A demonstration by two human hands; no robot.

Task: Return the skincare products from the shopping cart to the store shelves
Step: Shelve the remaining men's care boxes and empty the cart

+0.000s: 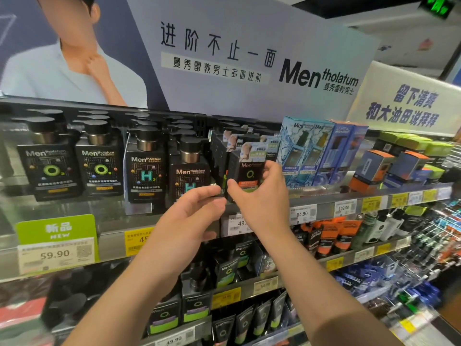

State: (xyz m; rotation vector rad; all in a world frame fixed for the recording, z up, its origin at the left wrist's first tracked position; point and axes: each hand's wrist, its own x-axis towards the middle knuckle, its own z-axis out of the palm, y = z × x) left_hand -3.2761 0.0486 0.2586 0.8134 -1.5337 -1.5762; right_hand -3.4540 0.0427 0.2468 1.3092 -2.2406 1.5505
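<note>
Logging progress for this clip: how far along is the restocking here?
Mid-placement. The right hand grips a black Mentholatum box at the top shelf, among matching boxes; the left hand steadies its lower edge. Earlier returns can't be told from stock. The cart is out of view, so what remains is unknown.

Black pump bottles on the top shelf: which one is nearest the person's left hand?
The rightmost bottle, marked with a teal H. The left hand overlaps its lower front, while the other H bottle and the two green-O bottles stand further left.
</note>
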